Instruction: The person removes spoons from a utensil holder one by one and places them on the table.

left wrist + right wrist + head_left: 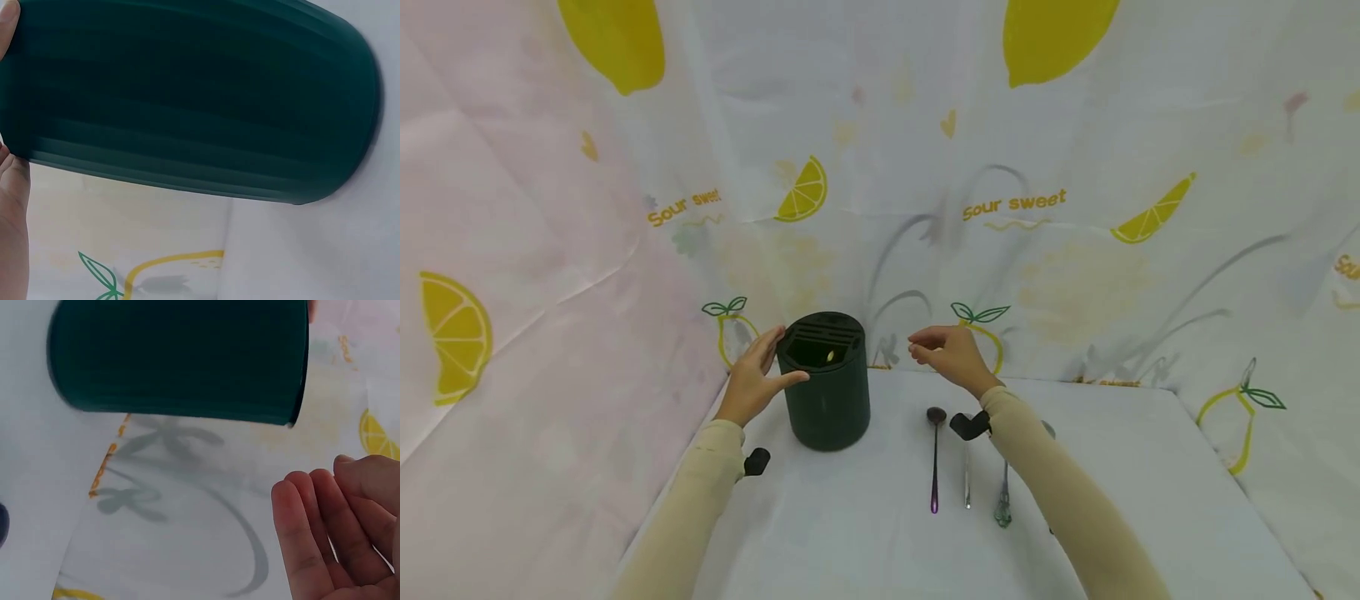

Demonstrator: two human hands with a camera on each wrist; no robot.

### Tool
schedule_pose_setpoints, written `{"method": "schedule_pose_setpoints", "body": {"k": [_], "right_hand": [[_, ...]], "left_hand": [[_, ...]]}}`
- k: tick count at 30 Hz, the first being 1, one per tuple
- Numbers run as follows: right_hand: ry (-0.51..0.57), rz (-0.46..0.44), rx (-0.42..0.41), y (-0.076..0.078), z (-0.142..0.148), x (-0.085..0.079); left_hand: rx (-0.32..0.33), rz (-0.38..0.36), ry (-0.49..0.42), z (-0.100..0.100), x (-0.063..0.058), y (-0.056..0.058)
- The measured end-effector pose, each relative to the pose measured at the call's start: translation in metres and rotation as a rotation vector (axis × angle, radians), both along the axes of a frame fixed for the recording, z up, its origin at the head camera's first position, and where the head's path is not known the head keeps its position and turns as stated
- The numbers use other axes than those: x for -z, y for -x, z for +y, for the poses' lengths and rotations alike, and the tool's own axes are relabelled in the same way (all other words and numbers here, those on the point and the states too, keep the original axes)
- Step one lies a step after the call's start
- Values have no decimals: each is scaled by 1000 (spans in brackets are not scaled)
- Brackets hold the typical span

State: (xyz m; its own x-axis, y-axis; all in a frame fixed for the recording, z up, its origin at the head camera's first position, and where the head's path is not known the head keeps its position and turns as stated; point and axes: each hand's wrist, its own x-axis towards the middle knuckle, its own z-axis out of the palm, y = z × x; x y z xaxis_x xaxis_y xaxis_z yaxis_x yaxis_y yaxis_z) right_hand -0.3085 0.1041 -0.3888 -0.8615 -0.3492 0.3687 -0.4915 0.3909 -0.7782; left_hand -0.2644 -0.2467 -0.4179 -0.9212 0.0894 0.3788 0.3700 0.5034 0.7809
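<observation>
A dark green utensil holder (829, 408) with a slotted lid stands upright at the table's back left. Something small and golden (831, 357) shows inside its wide opening. My left hand (756, 379) holds the holder near its top, thumb on the near side of the rim and fingers along the left side. To the right of the holder and apart from it, my right hand (951, 354) is raised with nothing in it. Its fingers (294, 531) are loosely bent in the right wrist view, with the thumb close beside them.
On the white table (850, 533) lie a dark spoon with a purple handle (935, 467), a slim silver utensil (967, 479) and one with an ornate greenish handle (1003, 508). Another utensil (1048, 429) is mostly hidden by my right sleeve. A lemon-print cloth (880, 125) hangs behind.
</observation>
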Motion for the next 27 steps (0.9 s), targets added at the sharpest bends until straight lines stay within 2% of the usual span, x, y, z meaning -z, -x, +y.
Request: {"method": "schedule_pose_setpoints", "body": {"k": [2,7,14,18,22,27], "right_hand": [[-20,17,-34,-1,-12,-3],[-65,92,-95,-1,-37,-9],[-48,123,-156,-6,-69,-12],[-112,164,-211,-10,-84,-11],[-176,157,-225,-10,-94,-11],[-208,138,-217,-2,-103,-9]], "left_hand": [[3,10,-6,-2,5,3],[2,15,-12,0,3,2],[-11,30,-5,-4,6,3],[-8,30,-12,-4,6,0],[14,16,-26,-3,7,0],[12,18,-28,-3,6,2]]}}
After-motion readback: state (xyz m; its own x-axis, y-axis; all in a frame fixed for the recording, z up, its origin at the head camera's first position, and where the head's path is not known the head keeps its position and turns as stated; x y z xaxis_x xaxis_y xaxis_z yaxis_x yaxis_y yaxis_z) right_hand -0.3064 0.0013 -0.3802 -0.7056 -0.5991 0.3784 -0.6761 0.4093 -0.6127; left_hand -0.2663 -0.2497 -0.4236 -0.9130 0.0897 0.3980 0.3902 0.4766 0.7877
